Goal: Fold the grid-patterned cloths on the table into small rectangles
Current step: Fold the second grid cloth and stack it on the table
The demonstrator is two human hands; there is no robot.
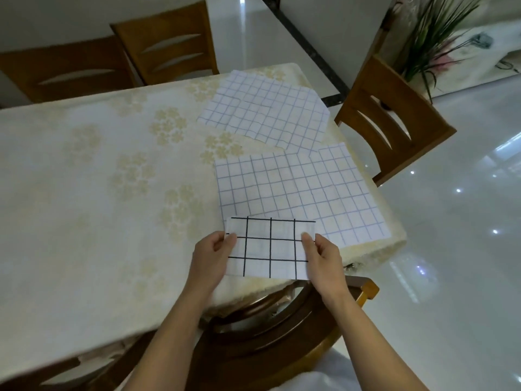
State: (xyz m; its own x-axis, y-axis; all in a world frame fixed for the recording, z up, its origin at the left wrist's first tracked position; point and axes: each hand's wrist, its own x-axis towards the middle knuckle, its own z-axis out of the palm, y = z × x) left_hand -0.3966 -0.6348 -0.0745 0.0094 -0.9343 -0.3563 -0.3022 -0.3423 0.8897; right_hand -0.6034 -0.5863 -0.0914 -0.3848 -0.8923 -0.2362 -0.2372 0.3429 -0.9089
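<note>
Your left hand point(212, 253) and right hand point(324, 256) pinch the folded black-grid cloth point(269, 248) by its side edges, fingers clamped, over the table's point(84, 179) near edge. Two blue-grid cloths point(298, 190) point(267, 108) lie flat, farther right.

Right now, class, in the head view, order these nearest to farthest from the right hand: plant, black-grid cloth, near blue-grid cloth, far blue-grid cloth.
1. black-grid cloth, held in the right hand.
2. near blue-grid cloth, just beyond.
3. far blue-grid cloth, farther back.
4. plant, far right background.
</note>
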